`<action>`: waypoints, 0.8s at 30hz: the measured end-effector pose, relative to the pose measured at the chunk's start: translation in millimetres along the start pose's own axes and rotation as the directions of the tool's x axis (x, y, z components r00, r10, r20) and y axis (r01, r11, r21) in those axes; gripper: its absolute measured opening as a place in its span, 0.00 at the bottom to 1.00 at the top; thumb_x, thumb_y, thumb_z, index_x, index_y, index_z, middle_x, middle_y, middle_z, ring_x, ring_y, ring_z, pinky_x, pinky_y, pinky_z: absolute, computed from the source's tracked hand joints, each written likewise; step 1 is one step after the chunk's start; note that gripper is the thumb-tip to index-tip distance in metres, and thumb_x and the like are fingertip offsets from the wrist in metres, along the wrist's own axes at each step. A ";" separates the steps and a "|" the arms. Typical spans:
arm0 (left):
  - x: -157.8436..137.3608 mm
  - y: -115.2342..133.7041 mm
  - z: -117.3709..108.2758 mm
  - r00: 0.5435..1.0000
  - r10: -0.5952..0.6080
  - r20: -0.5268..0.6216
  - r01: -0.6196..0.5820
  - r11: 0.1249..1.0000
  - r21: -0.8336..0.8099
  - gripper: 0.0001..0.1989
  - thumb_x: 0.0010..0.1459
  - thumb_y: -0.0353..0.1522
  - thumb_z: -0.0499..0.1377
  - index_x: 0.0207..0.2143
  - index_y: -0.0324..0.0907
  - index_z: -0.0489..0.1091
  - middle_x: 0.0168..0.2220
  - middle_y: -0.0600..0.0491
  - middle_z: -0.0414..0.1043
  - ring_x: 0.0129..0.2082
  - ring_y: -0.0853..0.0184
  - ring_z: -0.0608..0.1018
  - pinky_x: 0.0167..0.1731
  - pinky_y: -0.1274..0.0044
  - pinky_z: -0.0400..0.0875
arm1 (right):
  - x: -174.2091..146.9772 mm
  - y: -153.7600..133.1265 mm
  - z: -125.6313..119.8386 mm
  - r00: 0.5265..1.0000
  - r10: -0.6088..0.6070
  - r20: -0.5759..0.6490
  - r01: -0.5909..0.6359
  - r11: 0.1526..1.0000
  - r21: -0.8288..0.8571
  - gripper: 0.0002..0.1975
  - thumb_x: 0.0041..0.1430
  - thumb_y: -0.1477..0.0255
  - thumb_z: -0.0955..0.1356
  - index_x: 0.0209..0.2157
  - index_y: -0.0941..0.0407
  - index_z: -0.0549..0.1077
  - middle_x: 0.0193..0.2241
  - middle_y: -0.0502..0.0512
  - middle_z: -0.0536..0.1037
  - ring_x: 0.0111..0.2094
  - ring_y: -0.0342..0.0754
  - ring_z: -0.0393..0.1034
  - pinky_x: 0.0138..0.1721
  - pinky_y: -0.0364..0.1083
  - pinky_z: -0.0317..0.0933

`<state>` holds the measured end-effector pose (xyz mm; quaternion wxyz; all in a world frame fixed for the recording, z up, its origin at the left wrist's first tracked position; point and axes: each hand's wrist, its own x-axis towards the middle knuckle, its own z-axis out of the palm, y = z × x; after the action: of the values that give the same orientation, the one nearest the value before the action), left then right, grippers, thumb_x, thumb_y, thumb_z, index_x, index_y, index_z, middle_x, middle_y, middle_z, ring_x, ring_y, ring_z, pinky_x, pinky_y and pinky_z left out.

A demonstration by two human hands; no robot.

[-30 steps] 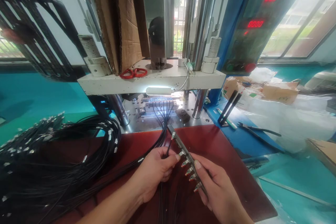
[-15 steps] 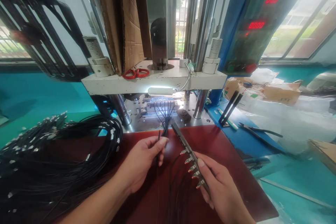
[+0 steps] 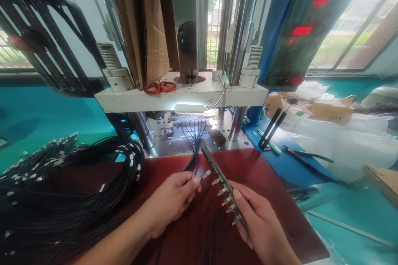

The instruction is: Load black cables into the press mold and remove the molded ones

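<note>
Between thumb and fingers, my left hand point(image 3: 178, 198) pinches a black cable close to its metal connector point(image 3: 206, 174). That connector points at the side of a dark slotted bar point(image 3: 214, 166), just apart from it or touching; I cannot tell which. My right hand point(image 3: 259, 215) is closed round the lower part of the bar, which is tilted with its top to the left. Several cable connectors point(image 3: 226, 201) stick out along the bar's left edge, their black cables hanging down. Behind the hands, more black cables point(image 3: 195, 145) run into a lit fixture point(image 3: 189, 127) under the press.
A large bundle of black cables point(image 3: 121, 186) lies left on the dark red board point(image 3: 280, 215). The white press plate point(image 3: 183, 98) carries red-handled scissors point(image 3: 160, 87). Right of the board are pliers point(image 3: 307, 159), black upright tweezers point(image 3: 272, 128) and plastic bags point(image 3: 336, 145).
My left hand has moved slightly right and down, turning the cable so its connector now points at the bar instead of upward. My right hand and the bar have barely moved.
</note>
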<state>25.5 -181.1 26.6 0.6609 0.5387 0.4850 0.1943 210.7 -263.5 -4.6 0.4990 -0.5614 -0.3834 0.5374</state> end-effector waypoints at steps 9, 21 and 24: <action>1.7 2.8 6.3 0.999 0.035 0.023 -0.036 0.999 0.041 0.17 0.61 0.44 0.52 0.27 0.41 0.64 0.18 0.63 0.49 0.16 0.78 0.50 0.15 0.84 0.41 | -0.5 0.1 -0.3 1.000 -0.005 0.010 0.005 0.999 -0.034 0.25 0.61 0.53 0.63 0.53 0.54 0.71 0.19 0.47 0.68 0.15 0.39 0.57 0.15 0.38 0.53; 6.4 -3.2 3.4 0.996 0.076 0.041 -0.078 0.996 0.052 0.17 0.61 0.44 0.51 0.28 0.41 0.64 0.18 0.63 0.50 0.17 0.77 0.51 0.16 0.83 0.43 | 0.0 -1.4 -0.1 0.999 -0.007 0.035 0.008 1.000 -0.016 0.25 0.62 0.54 0.63 0.53 0.54 0.71 0.23 0.49 0.70 0.16 0.38 0.55 0.14 0.38 0.52; 5.9 -0.6 3.6 0.998 0.030 0.050 -0.034 0.997 0.066 0.16 0.61 0.44 0.51 0.29 0.41 0.63 0.18 0.63 0.49 0.16 0.77 0.49 0.15 0.83 0.41 | 0.3 -0.1 0.2 1.000 0.000 0.026 0.001 1.000 -0.010 0.25 0.61 0.54 0.64 0.53 0.54 0.71 0.23 0.49 0.69 0.16 0.39 0.57 0.15 0.38 0.53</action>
<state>31.1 -178.6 23.3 0.6512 0.5727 0.4661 0.1754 210.5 -263.2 -4.6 0.4912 -0.5567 -0.3929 0.5426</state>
